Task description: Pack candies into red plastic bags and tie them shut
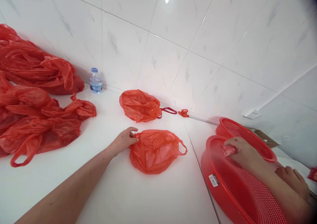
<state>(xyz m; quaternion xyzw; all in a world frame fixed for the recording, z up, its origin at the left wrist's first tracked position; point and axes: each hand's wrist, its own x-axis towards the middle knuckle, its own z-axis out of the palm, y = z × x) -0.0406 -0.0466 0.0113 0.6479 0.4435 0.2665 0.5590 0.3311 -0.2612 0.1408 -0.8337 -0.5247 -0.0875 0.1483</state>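
Note:
A red plastic bag lies on the white table, its loop handle pointing right. At the bag's left end is my left hand, thumb and fingers bent on its edge. Over the near red mesh basket, my right hand grips a small red-and-white packet, slightly blurred. The basket's solid rim carries a white label. Behind the first bag, close to the wall, rests a second red bag with a dark red strap at its right side.
Piles of red bags cover the table's left side. A small water bottle stands by the tiled wall. Another red basket sits behind the near one, beside a cardboard box. Another person's hand shows at far right.

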